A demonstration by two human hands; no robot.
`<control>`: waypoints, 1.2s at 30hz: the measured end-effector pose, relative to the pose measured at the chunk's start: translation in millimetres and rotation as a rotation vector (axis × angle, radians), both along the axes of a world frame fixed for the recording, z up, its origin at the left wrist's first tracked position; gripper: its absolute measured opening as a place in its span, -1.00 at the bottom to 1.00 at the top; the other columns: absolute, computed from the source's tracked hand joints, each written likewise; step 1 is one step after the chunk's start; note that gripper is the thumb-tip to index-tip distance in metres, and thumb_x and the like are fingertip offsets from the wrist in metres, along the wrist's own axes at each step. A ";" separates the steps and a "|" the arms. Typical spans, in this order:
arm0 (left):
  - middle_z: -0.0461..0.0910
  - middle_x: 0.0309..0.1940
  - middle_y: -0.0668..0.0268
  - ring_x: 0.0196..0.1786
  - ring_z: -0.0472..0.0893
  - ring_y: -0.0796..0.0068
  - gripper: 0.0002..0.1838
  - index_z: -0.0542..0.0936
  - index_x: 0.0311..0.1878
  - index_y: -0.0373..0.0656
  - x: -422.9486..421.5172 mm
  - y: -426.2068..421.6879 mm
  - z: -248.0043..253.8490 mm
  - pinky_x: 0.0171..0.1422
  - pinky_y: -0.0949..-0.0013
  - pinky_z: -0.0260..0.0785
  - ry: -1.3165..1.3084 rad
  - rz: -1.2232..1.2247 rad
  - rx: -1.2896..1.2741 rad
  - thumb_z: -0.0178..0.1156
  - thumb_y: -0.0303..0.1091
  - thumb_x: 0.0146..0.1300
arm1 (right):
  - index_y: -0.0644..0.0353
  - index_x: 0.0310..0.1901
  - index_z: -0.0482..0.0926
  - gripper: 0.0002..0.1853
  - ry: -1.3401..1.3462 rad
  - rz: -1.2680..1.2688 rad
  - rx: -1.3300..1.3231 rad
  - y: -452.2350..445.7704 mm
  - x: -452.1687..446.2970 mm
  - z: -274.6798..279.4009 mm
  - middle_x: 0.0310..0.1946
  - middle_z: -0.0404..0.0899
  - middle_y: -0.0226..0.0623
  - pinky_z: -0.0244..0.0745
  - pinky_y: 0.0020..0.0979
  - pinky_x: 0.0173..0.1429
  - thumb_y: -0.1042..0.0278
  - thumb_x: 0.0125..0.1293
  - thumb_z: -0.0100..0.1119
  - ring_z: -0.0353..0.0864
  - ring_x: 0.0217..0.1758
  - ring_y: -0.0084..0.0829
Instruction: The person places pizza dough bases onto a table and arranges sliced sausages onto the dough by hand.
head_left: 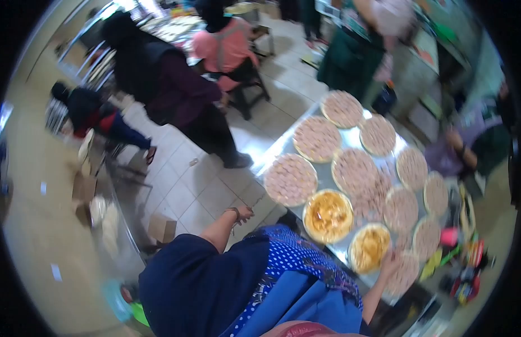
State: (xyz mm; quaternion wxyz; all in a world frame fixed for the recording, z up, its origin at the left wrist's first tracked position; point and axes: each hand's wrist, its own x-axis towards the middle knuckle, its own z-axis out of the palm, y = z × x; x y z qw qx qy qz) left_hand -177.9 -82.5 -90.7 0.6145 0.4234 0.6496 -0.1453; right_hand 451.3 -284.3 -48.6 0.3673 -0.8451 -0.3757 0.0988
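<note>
My right hand (391, 261) is at the right rim of a round dough base (368, 249) spread with yellow-orange sauce. Its fingers are bent together; whatever they may hold is too small to make out. Another sauce-covered dough base (328, 216) lies just left of it. Away from the table, over the floor, my left hand (245, 214) hangs with curled fingers and nothing visible in it; a dark band circles its wrist. Around the two sauced bases lie several rounds covered in pinkish-brown pieces (290, 180), and a loose heap of such pieces (371, 196) lies between them.
The rounds rest on a shiny metal table (334, 178). Packets and a red cup (449, 236) are at its right end. A person in purple (446, 151) is across the table. Other people stand or sit beyond the tiled floor (184, 191). A cardboard box (161, 228) is at left.
</note>
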 end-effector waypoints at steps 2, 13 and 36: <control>0.49 -0.23 0.33 -0.30 0.51 0.49 -0.59 0.43 0.02 -0.09 -9.4 -7.8 4.9 -0.30 0.28 0.47 0.018 0.062 0.046 0.07 -0.08 0.16 | 0.36 -0.19 0.55 -0.79 -0.018 -0.006 -0.034 12.6 2.3 4.9 -0.20 0.54 -0.09 0.42 -0.32 -0.10 0.44 0.16 0.10 0.54 -0.18 -0.26; 0.51 -0.26 0.35 -0.35 0.51 0.51 -0.62 0.42 0.03 -0.06 -48.1 -72.5 -15.1 -0.36 0.27 0.47 0.110 0.192 -0.102 0.04 -0.11 0.20 | 0.29 -0.35 0.57 -0.88 -0.433 0.123 -0.238 77.8 -22.1 49.1 -0.25 0.47 -0.12 0.37 -0.27 -0.06 0.51 0.02 0.18 0.45 -0.13 -0.11; 0.49 -0.11 0.21 -0.17 0.53 0.32 -0.59 0.39 0.09 -0.07 5.4 -5.8 5.2 -0.24 0.20 0.42 -0.046 -0.116 -0.024 0.03 -0.14 0.21 | 0.00 -0.22 0.63 -0.69 -0.381 0.002 -0.182 23.9 -25.1 46.6 -0.29 0.34 -0.29 0.37 -0.31 -0.14 0.59 0.02 0.05 0.42 -0.18 -0.25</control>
